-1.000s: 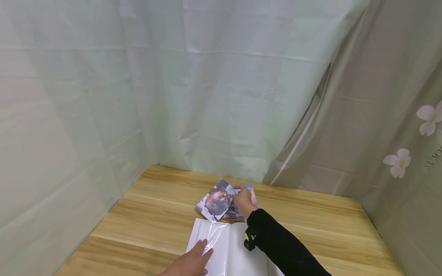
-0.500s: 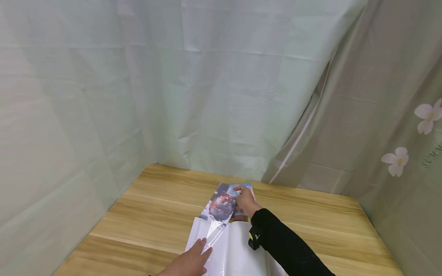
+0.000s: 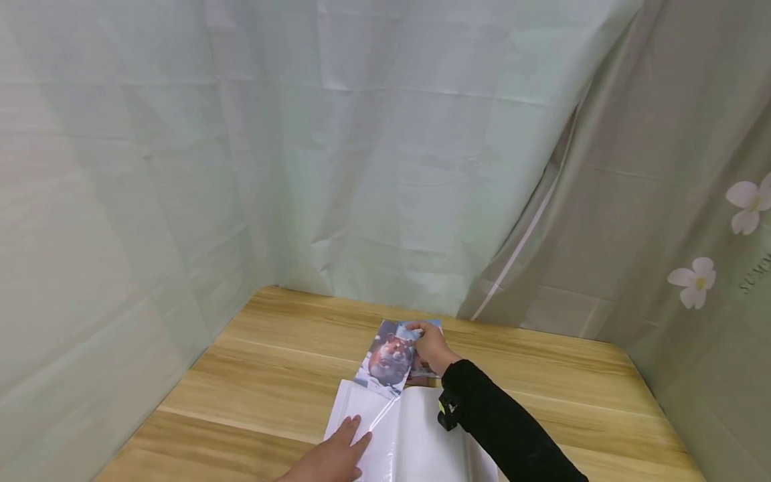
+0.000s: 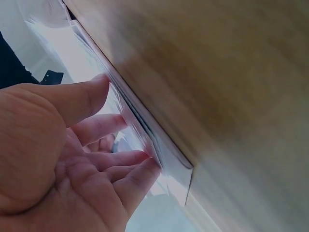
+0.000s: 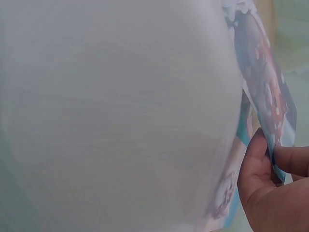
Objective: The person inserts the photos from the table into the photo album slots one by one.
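An open white album with clear plastic sleeves [image 3: 409, 435] lies on the wooden table [image 3: 271, 361]. My left hand [image 3: 337, 452] rests flat on its left page, fingers straight, touching the clear sleeve [image 4: 140, 140]. My right hand [image 3: 429, 345], in a black sleeve, pinches a photo of a hamster [image 3: 390, 358] by its top right corner and holds it tilted just above the album's far edge. In the right wrist view the thumb and fingers [image 5: 270, 169] pinch that photo's edge [image 5: 270, 96]. More photos [image 3: 429, 368] lie under the hand, mostly hidden.
Pale green curtains [image 3: 361, 167] hang close behind and left of the table. A beige curtain with white flowers [image 3: 693, 281] closes the right side. Bare wood lies left and right of the album.
My right hand has lifted the hamster photo off the pile, turned it more upright and brought it a little toward the album. The left hand has stayed on the page.
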`<move>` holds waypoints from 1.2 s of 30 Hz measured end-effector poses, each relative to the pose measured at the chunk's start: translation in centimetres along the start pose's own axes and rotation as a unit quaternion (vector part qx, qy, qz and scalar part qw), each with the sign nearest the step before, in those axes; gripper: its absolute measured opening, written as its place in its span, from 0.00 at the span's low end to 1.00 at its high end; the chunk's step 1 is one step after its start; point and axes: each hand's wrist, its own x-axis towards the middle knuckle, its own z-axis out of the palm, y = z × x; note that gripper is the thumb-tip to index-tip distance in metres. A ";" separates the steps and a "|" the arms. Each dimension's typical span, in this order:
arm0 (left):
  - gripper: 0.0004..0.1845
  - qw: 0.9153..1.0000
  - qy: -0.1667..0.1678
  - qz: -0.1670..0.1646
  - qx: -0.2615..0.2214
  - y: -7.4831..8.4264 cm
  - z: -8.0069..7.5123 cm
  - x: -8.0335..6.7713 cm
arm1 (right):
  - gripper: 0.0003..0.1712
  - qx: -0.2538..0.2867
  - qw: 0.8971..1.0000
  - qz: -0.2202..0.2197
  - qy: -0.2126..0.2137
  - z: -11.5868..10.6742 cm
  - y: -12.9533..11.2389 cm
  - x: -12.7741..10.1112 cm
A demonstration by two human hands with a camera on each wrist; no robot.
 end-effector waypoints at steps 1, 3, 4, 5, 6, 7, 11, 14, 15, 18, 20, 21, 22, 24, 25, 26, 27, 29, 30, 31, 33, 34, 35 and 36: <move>0.28 1.000 0.001 -0.001 0.000 0.0 0.1 0.0 | 0.23 -0.002 1.000 -0.003 -0.004 0.0 -0.1 0.0; 0.28 1.000 0.000 -0.002 0.001 0.0 0.1 0.0 | 0.22 -0.009 1.000 -0.004 -0.009 0.0 -0.3 0.0; 0.28 1.000 0.000 -0.002 0.002 0.0 0.1 0.0 | 0.22 -0.015 1.000 -0.005 -0.012 0.0 -0.4 -0.1; 0.28 1.000 0.000 -0.003 0.003 0.0 0.2 0.0 | 0.22 -0.019 1.000 -0.005 -0.015 0.0 -0.5 -0.1; 0.28 1.000 -0.001 -0.003 0.005 0.0 0.2 0.0 | 0.22 -0.022 1.000 -0.004 -0.017 0.0 -0.5 -0.1; 0.28 1.000 -0.002 -0.004 0.002 0.0 0.2 0.1 | 0.22 -0.027 0.999 -0.007 -0.021 0.1 -0.6 -0.1; 0.29 1.000 -0.005 -0.004 -0.006 0.0 0.2 0.1 | 0.23 -0.036 0.998 -0.018 -0.041 0.2 -0.5 0.0; 0.29 1.000 0.003 0.000 -0.004 0.0 0.3 0.1 | 0.23 -0.046 0.998 -0.023 -0.047 0.3 -0.4 0.1; 0.29 1.000 0.008 0.003 0.001 0.0 0.4 0.1 | 0.24 -0.049 0.997 -0.021 -0.048 0.4 -0.4 0.1; 0.28 1.000 0.019 0.006 0.003 -0.1 0.6 0.0 | 0.23 -0.070 0.996 -0.017 -0.049 0.6 -0.4 0.1; 0.28 1.000 0.024 0.006 -0.003 -0.2 0.7 0.1 | 0.23 -0.086 0.995 -0.016 -0.049 0.8 -0.5 0.0; 0.28 1.000 0.024 0.003 -0.008 -0.2 0.7 0.1 | 0.22 -0.094 0.994 -0.018 -0.048 0.8 -0.5 -0.1; 0.28 1.000 0.023 0.001 -0.013 -0.2 0.7 0.1 | 0.22 -0.094 0.994 -0.017 -0.052 0.9 -0.5 -0.2; 0.28 1.000 0.022 0.000 -0.017 -0.2 0.7 0.1 | 0.23 -0.090 0.994 -0.019 -0.066 1.0 -0.5 -0.5; 0.28 1.000 0.022 0.001 -0.015 -0.3 0.8 0.1 | 0.23 -0.084 0.993 -0.021 -0.074 1.0 -0.5 -0.7; 0.28 1.000 0.022 0.002 -0.014 -0.3 0.8 0.1 | 0.23 -0.079 0.993 -0.021 -0.082 1.0 -0.4 -0.8; 0.28 1.000 0.021 0.002 -0.016 -0.3 0.8 0.2 | 0.23 -0.071 0.993 -0.019 -0.091 1.1 -0.4 -0.9; 0.28 1.000 0.022 0.006 -0.021 -0.4 0.8 0.2 | 0.23 -0.061 0.993 -0.016 -0.104 1.2 -0.2 -1.1; 0.28 0.999 0.021 0.005 -0.026 -0.4 0.9 0.2 | 0.23 -0.061 0.993 -0.016 -0.104 1.4 -0.2 -1.1; 0.28 0.999 0.020 0.003 -0.029 -0.5 0.9 0.2 | 0.23 -0.064 0.993 -0.013 -0.103 1.5 -0.1 -1.1; 0.28 0.999 0.018 -0.001 -0.039 -0.5 0.9 0.1 | 0.23 -0.071 0.992 -0.004 -0.100 1.8 0.0 -1.2; 0.28 0.999 0.016 -0.004 -0.045 -0.5 1.0 0.1 | 0.23 -0.073 0.992 0.003 -0.098 1.9 0.0 -1.2; 0.29 0.999 0.014 -0.008 -0.049 -0.5 1.0 0.1 | 0.23 -0.078 0.992 0.005 -0.096 2.0 0.1 -1.2; 0.29 0.999 0.013 -0.011 -0.050 -0.5 1.0 0.0 | 0.23 -0.083 0.992 0.009 -0.095 2.0 0.0 -1.3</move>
